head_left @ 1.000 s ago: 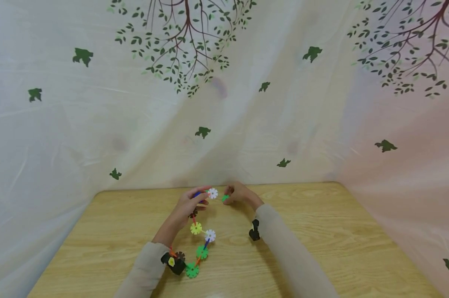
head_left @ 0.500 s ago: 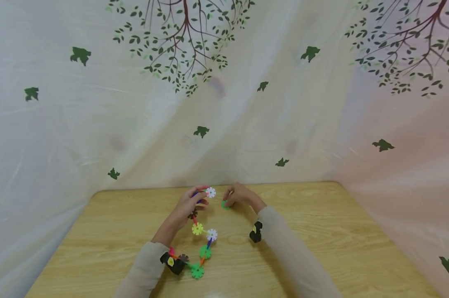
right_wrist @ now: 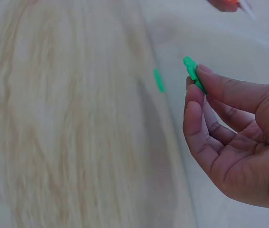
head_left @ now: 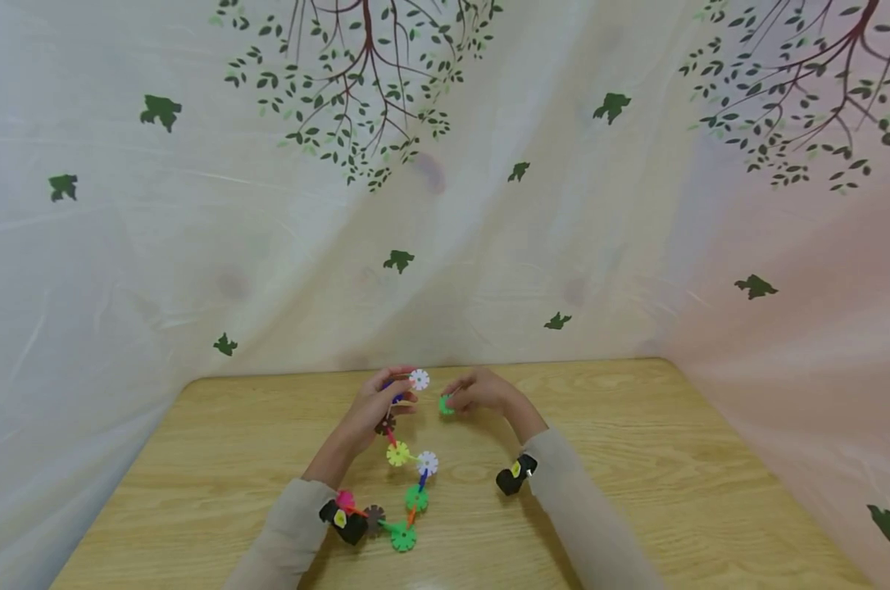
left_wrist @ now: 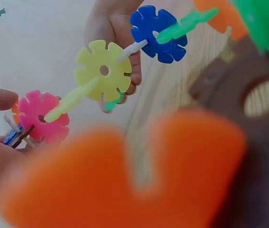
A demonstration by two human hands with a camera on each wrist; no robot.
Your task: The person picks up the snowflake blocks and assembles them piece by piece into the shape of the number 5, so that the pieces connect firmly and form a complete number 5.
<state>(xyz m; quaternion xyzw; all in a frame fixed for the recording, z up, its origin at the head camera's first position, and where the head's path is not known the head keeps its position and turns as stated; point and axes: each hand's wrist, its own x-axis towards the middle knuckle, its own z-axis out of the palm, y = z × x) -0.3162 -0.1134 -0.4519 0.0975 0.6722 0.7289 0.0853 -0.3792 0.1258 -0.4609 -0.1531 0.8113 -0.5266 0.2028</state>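
Note:
My left hand point(head_left: 367, 410) holds a chain of notched plastic discs joined by short connector sticks. A white disc point(head_left: 419, 379) sticks out past its fingertips. Below the hand the chain runs down through a brown disc point(head_left: 386, 424), a yellow disc point(head_left: 397, 454) and green discs point(head_left: 403, 537) to a pink disc point(head_left: 345, 500) by the wrist. In the left wrist view, a pink disc point(left_wrist: 34, 107) is near the thumb, with a blurred orange disc point(left_wrist: 201, 156) close to the camera. My right hand point(head_left: 482, 393) pinches a green disc point(right_wrist: 194, 73) edge-on between thumb and fingers, apart from the chain.
A wood-grain table point(head_left: 637, 459) lies under both hands. Behind it hangs a pale curtain point(head_left: 460, 270) printed with branches and leaves. In the right wrist view a small green piece point(right_wrist: 159, 80) is near the table's edge. Each wrist wears a black camera point(head_left: 515, 475).
The right hand has lowered the green disc slightly, and its wrist and forearm have shifted right. The lower part of the chain has swung right. The left hand has hardly moved.

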